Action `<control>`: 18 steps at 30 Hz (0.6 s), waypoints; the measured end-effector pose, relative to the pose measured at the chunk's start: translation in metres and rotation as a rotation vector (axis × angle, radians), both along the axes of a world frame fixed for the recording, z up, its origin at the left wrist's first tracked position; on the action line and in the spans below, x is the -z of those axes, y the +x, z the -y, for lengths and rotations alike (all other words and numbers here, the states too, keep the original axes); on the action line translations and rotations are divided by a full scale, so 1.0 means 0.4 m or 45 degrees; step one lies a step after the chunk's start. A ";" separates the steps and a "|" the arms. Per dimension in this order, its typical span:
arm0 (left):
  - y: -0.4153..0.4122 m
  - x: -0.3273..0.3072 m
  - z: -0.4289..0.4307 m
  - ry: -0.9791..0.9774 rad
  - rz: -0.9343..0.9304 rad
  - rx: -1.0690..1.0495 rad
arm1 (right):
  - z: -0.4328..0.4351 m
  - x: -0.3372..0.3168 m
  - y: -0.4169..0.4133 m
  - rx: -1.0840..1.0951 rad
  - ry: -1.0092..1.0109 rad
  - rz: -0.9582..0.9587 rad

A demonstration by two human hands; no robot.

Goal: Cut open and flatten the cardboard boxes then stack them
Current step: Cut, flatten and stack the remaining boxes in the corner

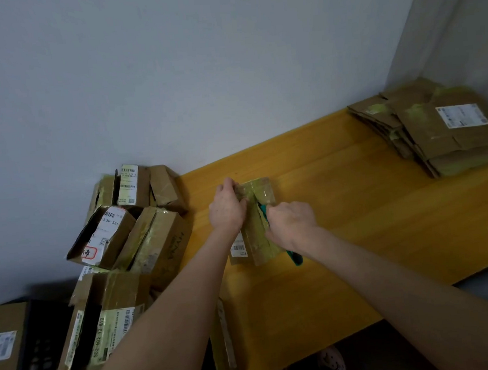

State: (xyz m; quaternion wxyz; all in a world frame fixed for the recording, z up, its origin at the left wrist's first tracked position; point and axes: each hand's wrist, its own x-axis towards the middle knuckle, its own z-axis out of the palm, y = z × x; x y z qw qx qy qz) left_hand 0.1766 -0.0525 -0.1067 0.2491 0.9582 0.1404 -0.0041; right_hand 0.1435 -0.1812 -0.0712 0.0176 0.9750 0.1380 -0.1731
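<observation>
A small taped cardboard box (256, 192) lies on the yellow wooden table (372, 218), its long side pointing away from me. My left hand (227, 209) presses on the box's far left part and holds it down. My right hand (292, 225) grips a teal-handled cutter (296, 258), whose tip (262, 208) sits on the tape seam along the box's top. A white barcode label (238, 245) shows on the box's near left side. At the table's far right corner lies a stack of flattened boxes (438, 129).
A heap of several unopened taped boxes (140, 232) is piled at the table's left end against the wall. A black crate (36, 356) with another box stands at lower left. The grey wall runs behind the table. The table's front edge (367, 321) is near me.
</observation>
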 end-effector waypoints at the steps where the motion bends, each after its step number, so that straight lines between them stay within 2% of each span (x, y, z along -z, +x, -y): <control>1: 0.001 0.001 0.005 0.005 -0.001 0.002 | 0.004 0.001 -0.004 0.012 0.031 -0.027; 4: 0.001 0.006 0.005 0.021 0.005 -0.027 | 0.023 -0.002 -0.002 0.020 0.124 -0.066; 8: 0.005 0.015 0.008 0.014 0.029 -0.034 | 0.029 -0.016 0.021 -0.007 0.128 -0.098; 12: 0.019 0.025 -0.029 -0.029 0.035 -0.125 | 0.042 0.041 -0.033 -0.062 0.126 -0.361; 18: 0.028 0.040 -0.080 -0.060 0.030 -0.178 | 0.058 0.086 -0.023 0.038 0.410 -0.434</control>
